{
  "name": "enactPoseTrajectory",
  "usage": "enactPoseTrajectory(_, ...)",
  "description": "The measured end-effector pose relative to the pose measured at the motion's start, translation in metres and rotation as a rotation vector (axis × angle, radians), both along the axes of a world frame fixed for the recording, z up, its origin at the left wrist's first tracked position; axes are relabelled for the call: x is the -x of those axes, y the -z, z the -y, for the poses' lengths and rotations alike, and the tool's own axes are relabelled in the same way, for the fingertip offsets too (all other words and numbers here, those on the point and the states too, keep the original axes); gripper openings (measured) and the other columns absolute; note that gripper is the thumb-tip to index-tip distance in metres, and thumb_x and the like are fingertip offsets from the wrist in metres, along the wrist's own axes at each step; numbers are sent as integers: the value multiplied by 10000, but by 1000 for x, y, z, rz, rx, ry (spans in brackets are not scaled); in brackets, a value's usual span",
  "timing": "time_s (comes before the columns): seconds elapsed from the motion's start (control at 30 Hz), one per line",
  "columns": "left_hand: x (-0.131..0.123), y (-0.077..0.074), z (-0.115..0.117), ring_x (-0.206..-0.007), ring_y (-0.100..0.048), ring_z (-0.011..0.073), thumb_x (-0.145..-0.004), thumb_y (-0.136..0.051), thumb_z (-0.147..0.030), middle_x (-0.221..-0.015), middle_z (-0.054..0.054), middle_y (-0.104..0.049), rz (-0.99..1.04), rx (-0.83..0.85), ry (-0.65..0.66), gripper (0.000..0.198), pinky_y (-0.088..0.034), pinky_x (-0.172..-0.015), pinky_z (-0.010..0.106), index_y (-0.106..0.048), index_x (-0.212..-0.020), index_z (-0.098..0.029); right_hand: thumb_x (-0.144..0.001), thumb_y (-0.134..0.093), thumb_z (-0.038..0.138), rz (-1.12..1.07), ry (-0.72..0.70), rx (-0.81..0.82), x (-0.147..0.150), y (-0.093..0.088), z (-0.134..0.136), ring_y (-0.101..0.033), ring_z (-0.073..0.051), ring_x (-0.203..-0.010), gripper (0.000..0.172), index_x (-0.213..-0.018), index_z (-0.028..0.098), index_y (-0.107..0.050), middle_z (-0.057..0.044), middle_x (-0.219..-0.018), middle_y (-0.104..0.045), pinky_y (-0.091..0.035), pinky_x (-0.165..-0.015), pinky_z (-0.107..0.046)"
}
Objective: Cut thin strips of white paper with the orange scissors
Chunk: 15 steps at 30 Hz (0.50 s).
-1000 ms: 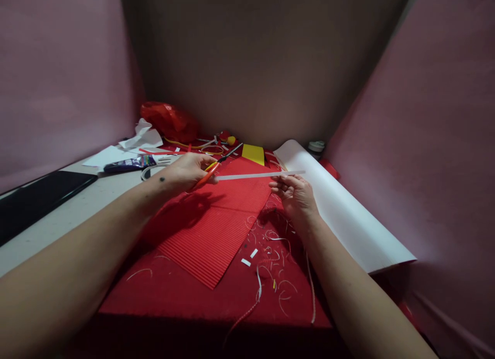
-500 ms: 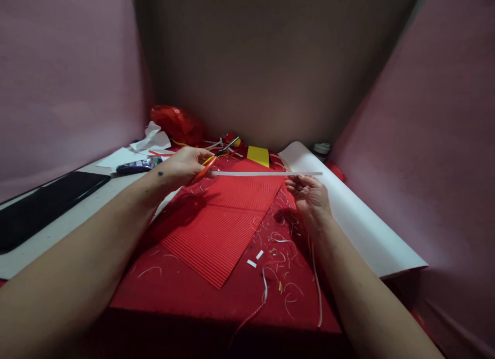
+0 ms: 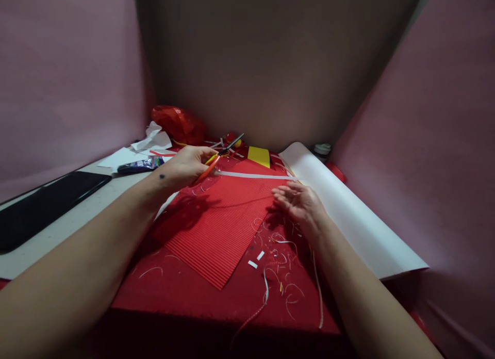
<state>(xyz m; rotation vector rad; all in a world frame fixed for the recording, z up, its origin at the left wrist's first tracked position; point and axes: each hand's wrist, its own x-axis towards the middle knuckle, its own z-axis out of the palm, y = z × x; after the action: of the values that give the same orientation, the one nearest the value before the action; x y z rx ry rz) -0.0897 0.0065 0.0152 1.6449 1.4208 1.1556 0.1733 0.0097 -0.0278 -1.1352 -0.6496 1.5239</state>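
My left hand (image 3: 188, 164) is closed around orange-handled scissors (image 3: 211, 166), with their dark blades pointing up and away to the right. From the same hand a narrow white paper strip (image 3: 255, 176) stretches rightward. Its far end hangs just above my right hand (image 3: 303, 204), and I cannot tell whether it touches. That right hand is open, palm turned up and fingers spread. Below both hands lies a red corrugated sheet (image 3: 220, 235), set at an angle on the dark red cloth (image 3: 185, 297).
Thread scraps and two small white paper bits (image 3: 252, 264) lie right of the sheet. A white roll (image 3: 348, 219) runs along the right. At left are a black phone-like slab (image 3: 50, 204) and a dark tube (image 3: 139, 165). Farther back are a red plastic bag (image 3: 178, 124) and yellow paper (image 3: 258, 156).
My right hand has let go of the strip, opened and dropped slightly left. The strip's right end has sagged. The left hand has barely moved, still with the scissors.
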Motion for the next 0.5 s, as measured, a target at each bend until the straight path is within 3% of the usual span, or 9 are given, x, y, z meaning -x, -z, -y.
enactPoseTrajectory(0.1,-3,0,2,-552,-474,110,-483,-709,-190,-702,20,-629,29,63,49,397,-334,-478,227,-687,-879,-172,-704,-568,166,186,-230,-133,11,-1,10,-617,-156,-494,70,-689,124,-622,-94,-602,-678,-500,-464,-255)
enactPoseTrajectory(0.23,-4,0,2,-562,-497,106,-487,-692,-168,-740,6,-659,-17,62,89,413,-348,-476,215,-677,-899,-189,-734,-597,238,628,-169,-565,26,-14,11,-543,-123,-450,93,-730,171,-662,-24,-616,-641,-414,-430,-248)
enactPoseTrajectory(0.33,-3,0,2,-591,-522,110,-502,-687,-185,-783,-2,-675,-54,37,105,419,-362,-481,206,-662,-920,-194,-706,-622,137,934,-159,-872,41,-26,0,-544,-116,-599,127,-734,223,-710,-15,-755,-660,-424,-589,-253)
enactPoseTrajectory(0.4,-3,0,2,-624,-545,121,-518,-684,-212,-806,1,-680,-67,9,115,413,-373,-490,208,-656,-930,-193,-664,-640,78,992,-241,-986,52,-30,-11,-540,-124,-651,177,-665,241,-708,-8,-756,-658,-410,-647,-256)
enactPoseTrajectory(0.5,-1,3,0,-675,-574,139,-538,-680,-228,-816,8,-683,-120,-19,111,388,-399,-528,219,-657,-924,-187,-654,-617,51,1085,-384,-1057,63,-28,-25,-500,-122,-611,217,-578,245,-675,13,-643,-623,-379,-612,-247)
